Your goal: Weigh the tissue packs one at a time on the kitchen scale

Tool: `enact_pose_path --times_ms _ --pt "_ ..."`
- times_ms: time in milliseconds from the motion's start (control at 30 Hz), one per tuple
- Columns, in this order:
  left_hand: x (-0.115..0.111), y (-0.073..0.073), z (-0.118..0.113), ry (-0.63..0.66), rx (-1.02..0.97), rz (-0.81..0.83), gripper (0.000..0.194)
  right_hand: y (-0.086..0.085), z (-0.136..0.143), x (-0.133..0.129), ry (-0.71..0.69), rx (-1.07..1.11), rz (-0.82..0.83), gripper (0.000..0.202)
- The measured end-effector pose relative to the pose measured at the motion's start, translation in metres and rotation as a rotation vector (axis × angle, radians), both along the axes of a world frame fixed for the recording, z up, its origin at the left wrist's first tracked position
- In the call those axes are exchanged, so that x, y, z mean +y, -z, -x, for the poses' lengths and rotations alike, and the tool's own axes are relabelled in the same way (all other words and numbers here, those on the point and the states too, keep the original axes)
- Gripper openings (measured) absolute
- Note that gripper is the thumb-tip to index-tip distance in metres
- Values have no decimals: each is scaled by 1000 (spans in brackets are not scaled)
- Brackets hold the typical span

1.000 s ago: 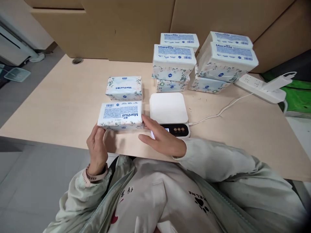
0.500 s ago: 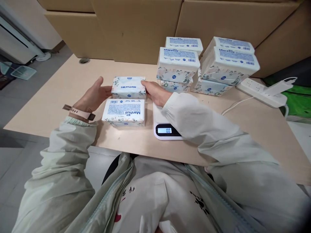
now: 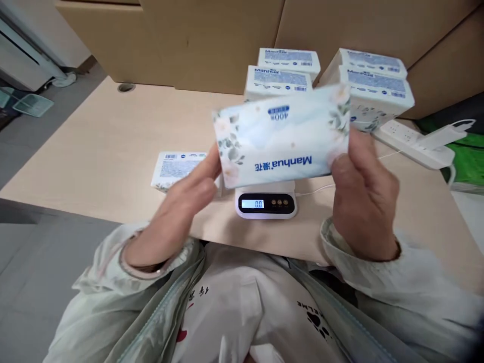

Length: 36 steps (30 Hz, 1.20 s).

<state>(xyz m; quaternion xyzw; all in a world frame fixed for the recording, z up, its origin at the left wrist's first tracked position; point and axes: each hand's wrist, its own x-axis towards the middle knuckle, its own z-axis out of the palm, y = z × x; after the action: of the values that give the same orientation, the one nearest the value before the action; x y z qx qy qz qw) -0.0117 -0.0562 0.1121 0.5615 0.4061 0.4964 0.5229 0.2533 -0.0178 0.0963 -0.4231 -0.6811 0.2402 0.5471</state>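
Held item: one wrapped tissue pack [image 3: 282, 138], raised above the scale [image 3: 266, 204] between your two hands, its broad printed face turned toward you. The "Manhua" lettering and the "400" read upside down; the right end sits higher than the left. The wrapper looks closed on the face shown; contents hidden.

Your right hand [image 3: 365, 196] is closed on the pack's right end, thumb on the printed face. Your left hand [image 3: 177, 217] is half open at the left end, fingers along the edge, thumb standing away; it is blurred, so you cannot tell how firmly it grips.

Scale: display lit, reading 0.0, three buttons beside it. The raised pack hides most of the platform. A white cable [image 3: 315, 191] leaves its right side and runs behind your right hand.

A second pack [image 3: 176, 166] lies on the table [image 3: 94, 151], left of the scale, partly behind your left hand. Two rows of packs stand at the back, left row [image 3: 278, 78] and right row [image 3: 378, 83], their lower parts partly hidden.

Right side: power strip [image 3: 401, 136] with a white adapter [image 3: 440, 130] plugged in. Floor, far left: translucent bin [image 3: 34, 105], contents too small to tell.
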Motion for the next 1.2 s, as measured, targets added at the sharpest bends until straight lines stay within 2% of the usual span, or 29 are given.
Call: enact_pose_path --times_ms 100,200,333,433,567,667,767,933,1067,1200 --pt "9 32 -22 64 -13 119 57 38 -15 6 74 34 153 43" --pt "22 50 -33 63 10 146 61 61 -21 17 90 88 284 49" --pt "33 59 -38 14 85 56 55 74 -22 22 52 159 396 52" --pt "36 68 -41 -37 105 43 59 81 -21 21 56 216 428 58" --pt "36 91 -43 -128 46 35 68 92 -21 18 98 303 433 63" --pt "34 107 -40 -158 -26 11 65 98 -22 16 129 359 397 60" --pt "31 112 -37 -157 -80 19 63 98 -23 15 141 390 362 49" --pt "29 105 -37 -93 -107 46 68 95 -23 15 155 398 370 46" --pt "30 105 -38 -29 -58 -29 68 94 -22 15 155 425 357 44" --pt "30 112 -37 7 7 -91 71 92 -22 15 179 423 343 45"
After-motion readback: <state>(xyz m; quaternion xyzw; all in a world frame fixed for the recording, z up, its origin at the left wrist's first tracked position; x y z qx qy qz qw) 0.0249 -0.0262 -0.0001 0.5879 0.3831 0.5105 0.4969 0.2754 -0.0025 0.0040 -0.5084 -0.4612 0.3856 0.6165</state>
